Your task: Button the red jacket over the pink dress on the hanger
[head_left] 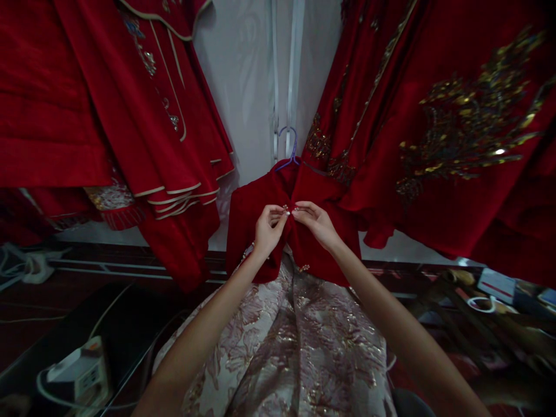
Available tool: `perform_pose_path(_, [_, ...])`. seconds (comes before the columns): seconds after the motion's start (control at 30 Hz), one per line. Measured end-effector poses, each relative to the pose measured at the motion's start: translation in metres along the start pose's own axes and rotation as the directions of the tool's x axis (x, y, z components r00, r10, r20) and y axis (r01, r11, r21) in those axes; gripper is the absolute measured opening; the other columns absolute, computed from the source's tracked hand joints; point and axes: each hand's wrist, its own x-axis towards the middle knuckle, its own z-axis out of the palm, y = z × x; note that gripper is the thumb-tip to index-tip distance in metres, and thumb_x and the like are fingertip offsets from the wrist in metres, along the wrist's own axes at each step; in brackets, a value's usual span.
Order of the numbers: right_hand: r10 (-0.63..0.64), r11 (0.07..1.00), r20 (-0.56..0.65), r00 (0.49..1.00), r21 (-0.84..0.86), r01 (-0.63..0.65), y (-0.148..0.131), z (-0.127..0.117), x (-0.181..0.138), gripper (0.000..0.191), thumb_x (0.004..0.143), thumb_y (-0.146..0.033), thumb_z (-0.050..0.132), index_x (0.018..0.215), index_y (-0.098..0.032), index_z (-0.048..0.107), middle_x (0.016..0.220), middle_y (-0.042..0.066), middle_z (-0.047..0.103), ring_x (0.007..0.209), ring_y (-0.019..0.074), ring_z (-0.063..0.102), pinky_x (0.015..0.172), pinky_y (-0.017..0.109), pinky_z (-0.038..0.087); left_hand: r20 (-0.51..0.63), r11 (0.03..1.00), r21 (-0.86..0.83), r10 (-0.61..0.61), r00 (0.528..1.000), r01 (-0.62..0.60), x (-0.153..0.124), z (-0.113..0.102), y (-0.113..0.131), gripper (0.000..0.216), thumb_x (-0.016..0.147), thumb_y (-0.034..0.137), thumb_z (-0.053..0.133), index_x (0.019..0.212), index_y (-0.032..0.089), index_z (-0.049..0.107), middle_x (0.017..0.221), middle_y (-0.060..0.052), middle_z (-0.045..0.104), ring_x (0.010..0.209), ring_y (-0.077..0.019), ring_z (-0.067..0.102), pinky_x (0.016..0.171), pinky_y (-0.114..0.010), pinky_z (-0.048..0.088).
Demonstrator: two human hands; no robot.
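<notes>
A small red jacket hangs on a blue hanger against a white wall, above a pink and gold brocade skirt. My left hand and my right hand meet at the jacket's front opening. Both pinch a small beaded fastening between their fingertips at chest height. My forearms reach up over the skirt.
Large red embroidered garments hang on the left and on the right. A white power adapter with cables lies at the lower left. A tape roll and papers sit at the lower right.
</notes>
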Motion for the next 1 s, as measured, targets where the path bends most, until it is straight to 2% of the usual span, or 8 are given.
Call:
perform_pose_path(0.2, [-0.074, 0.985, -0.032, 0.997, -0.158, 0.068, -0.008, 0.002, 0.001, 0.033, 0.063, -0.039, 0.075, 0.090, -0.021, 0.066, 0.089, 0.003, 0.069, 0.084, 0.0180, 0.064, 0.086, 0.037, 0.050, 0.080, 0.980, 0.174, 0.080, 0.994, -0.093, 0.003, -0.008, 0.016, 0.009, 0.084, 0.028, 0.053, 0.091, 0.023, 0.055, 0.093, -0.004, 0.057, 0.081, -0.0124, 0.060, 0.069, -0.024, 0.052])
perform_pose_path(0.3, [-0.110, 0.970, -0.072, 0.991, -0.226, 0.091, -0.008, 0.004, 0.001, 0.033, 0.065, -0.041, 0.073, 0.090, -0.020, 0.068, 0.088, 0.004, 0.070, 0.081, 0.0184, 0.065, 0.082, 0.036, 0.052, 0.101, 0.949, 0.263, 0.153, 0.983, -0.175, 0.004, -0.011, 0.022, 0.010, 0.083, 0.025, 0.053, 0.090, 0.022, 0.059, 0.096, -0.005, 0.054, 0.083, -0.0130, 0.059, 0.073, -0.025, 0.052])
perform_pose_path(0.4, [-0.144, 0.953, -0.097, 0.985, -0.281, 0.112, -0.007, 0.007, 0.001, 0.032, 0.069, -0.041, 0.070, 0.093, -0.020, 0.069, 0.092, 0.005, 0.070, 0.082, 0.0189, 0.065, 0.081, 0.035, 0.053, 0.170, 0.913, 0.336, 0.184, 0.968, -0.232, 0.005, -0.012, 0.024, 0.009, 0.081, 0.020, 0.053, 0.088, 0.021, 0.060, 0.089, -0.004, 0.056, 0.080, -0.0134, 0.059, 0.075, -0.027, 0.051])
perform_pose_path(0.5, [-0.229, 0.906, -0.107, 0.968, -0.386, 0.172, -0.008, 0.010, -0.003, 0.030, 0.075, -0.041, 0.065, 0.097, -0.021, 0.070, 0.098, 0.006, 0.069, 0.086, 0.0192, 0.065, 0.082, 0.034, 0.052, 0.200, 0.899, 0.365, 0.177, 0.964, -0.241, 0.005, -0.010, 0.024, 0.009, 0.080, 0.020, 0.053, 0.087, 0.020, 0.060, 0.083, -0.004, 0.059, 0.073, -0.0126, 0.059, 0.071, -0.026, 0.051])
perform_pose_path(0.63, [-0.333, 0.813, -0.059, 0.941, -0.523, 0.255, -0.013, 0.009, -0.009, 0.028, 0.081, -0.036, 0.058, 0.103, -0.021, 0.069, 0.102, 0.006, 0.068, 0.092, 0.0182, 0.064, 0.084, 0.032, 0.051, 0.167, 0.910, 0.359, 0.156, 0.974, -0.208, 0.005, -0.006, 0.023, 0.011, 0.080, 0.027, 0.056, 0.085, 0.018, 0.058, 0.080, -0.003, 0.060, 0.066, -0.0106, 0.058, 0.064, -0.024, 0.050])
perform_pose_path(0.8, [-0.307, 0.829, -0.006, 0.952, -0.493, 0.264, -0.014, 0.004, -0.006, 0.029, 0.079, -0.035, 0.061, 0.103, -0.021, 0.069, 0.101, 0.006, 0.068, 0.090, 0.0175, 0.065, 0.081, 0.029, 0.052, 0.174, 0.903, 0.378, 0.148, 0.974, -0.205, 0.007, -0.005, 0.021, 0.013, 0.082, 0.029, 0.054, 0.082, 0.017, 0.058, 0.077, -0.002, 0.060, 0.063, -0.0095, 0.057, 0.062, -0.022, 0.049])
perform_pose_path(1.0, [-0.171, 0.892, 0.020, 0.985, -0.421, 0.164, -0.013, -0.004, 0.004, 0.035, 0.070, -0.034, 0.069, 0.100, -0.017, 0.070, 0.093, 0.007, 0.071, 0.080, 0.0180, 0.067, 0.077, 0.031, 0.053, 0.247, 0.888, 0.384, 0.165, 0.955, -0.252, 0.009, -0.008, 0.018, 0.008, 0.080, 0.019, 0.053, 0.084, 0.017, 0.059, 0.078, -0.001, 0.059, 0.065, -0.0091, 0.056, 0.062, -0.020, 0.048])
